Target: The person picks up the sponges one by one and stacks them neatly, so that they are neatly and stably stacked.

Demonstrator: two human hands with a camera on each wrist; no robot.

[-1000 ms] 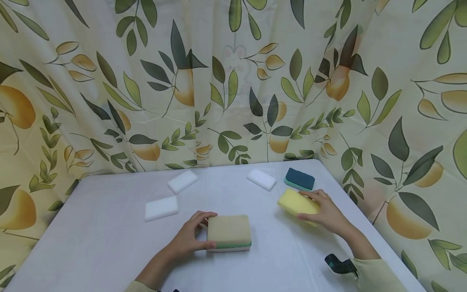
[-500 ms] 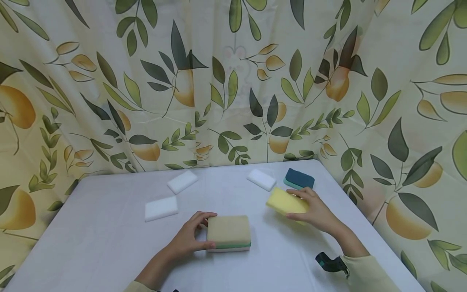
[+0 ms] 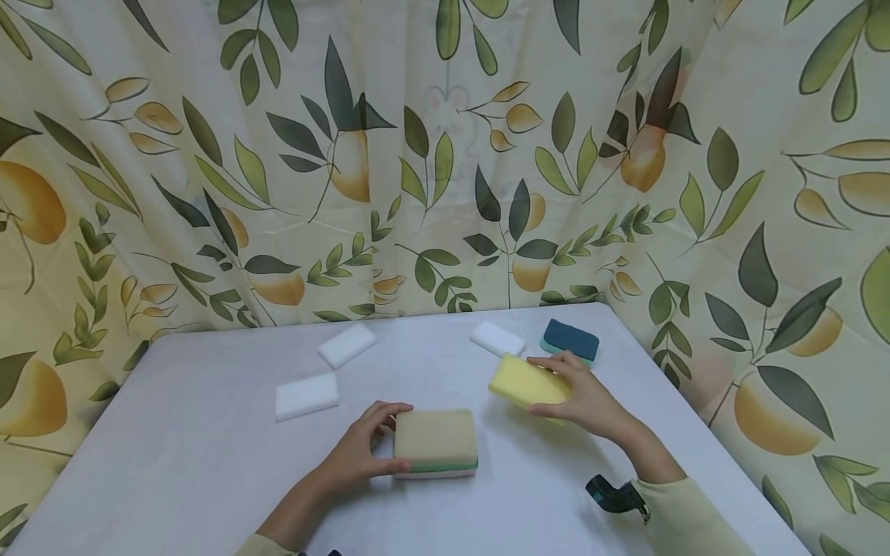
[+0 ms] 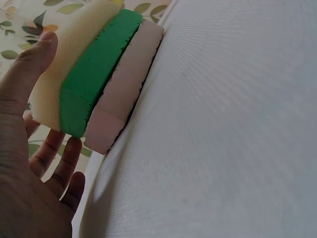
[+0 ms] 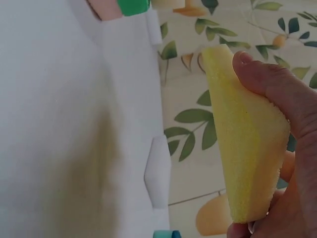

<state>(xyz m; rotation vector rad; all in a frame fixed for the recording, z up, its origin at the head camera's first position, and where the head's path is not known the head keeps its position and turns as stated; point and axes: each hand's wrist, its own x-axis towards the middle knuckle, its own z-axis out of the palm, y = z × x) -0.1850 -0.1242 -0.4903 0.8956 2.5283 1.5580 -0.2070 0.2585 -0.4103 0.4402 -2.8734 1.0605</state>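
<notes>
In the middle of the white table stands a stack of sponges: a beige sponge (image 3: 434, 436) on top, a green sponge (image 4: 101, 74) under it and a pink sponge (image 4: 126, 72) with a dark underside at the bottom. My left hand (image 3: 367, 446) holds the stack's left side, thumb at the near edge and fingers at the far edge. Raised above the table to the right is a yellow sponge (image 3: 526, 382), slightly tilted. My right hand (image 3: 584, 395) grips it by its right end between thumb and fingers; the right wrist view shows its shadow on the cloth.
Two white sponge blocks, one farther back (image 3: 348, 345) and one nearer (image 3: 307, 396), lie left of the stack. Another white block (image 3: 497, 338) and a dark blue-green sponge (image 3: 570, 340) lie at the back right. A leaf-patterned curtain (image 3: 445, 232) hangs behind the table (image 3: 208, 463).
My right hand has carried the yellow sponge leftward, closer to the stack, and it now overlaps the back right white block in view. My left hand and the stack have stayed put.
</notes>
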